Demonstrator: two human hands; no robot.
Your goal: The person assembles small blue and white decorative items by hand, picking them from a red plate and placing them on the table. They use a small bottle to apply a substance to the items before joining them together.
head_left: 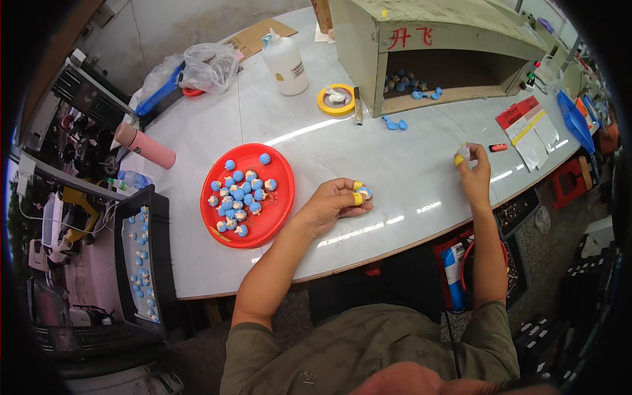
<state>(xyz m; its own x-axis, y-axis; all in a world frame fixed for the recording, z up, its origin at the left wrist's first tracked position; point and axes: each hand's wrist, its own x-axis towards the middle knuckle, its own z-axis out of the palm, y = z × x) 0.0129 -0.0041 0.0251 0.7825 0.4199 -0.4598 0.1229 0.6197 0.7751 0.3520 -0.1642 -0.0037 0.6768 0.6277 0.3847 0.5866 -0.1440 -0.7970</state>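
Observation:
My left hand (334, 205), with yellow tape on thumb and finger, pinches a small blue-and-white piece (364, 191) above the table. To the right, my raised right hand (476, 174), also taped in yellow, is closed on a small whitish translucent bottle (464, 153); its full shape is partly hidden by the fingers. Left of my left hand lies a round red plate (283, 197) bearing many small blue balls (239, 194) with cream-coloured parts, similar in colour to the held piece.
A white squeeze bottle (285, 66) and yellow tape roll (336, 100) stand far back, beside a greenish open-fronted box (454, 43) with blue pieces inside. Loose blue pieces (395, 124) lie before it. A pink tumbler (146, 145) rests left; a black tray (172, 263) sits beyond the table edge.

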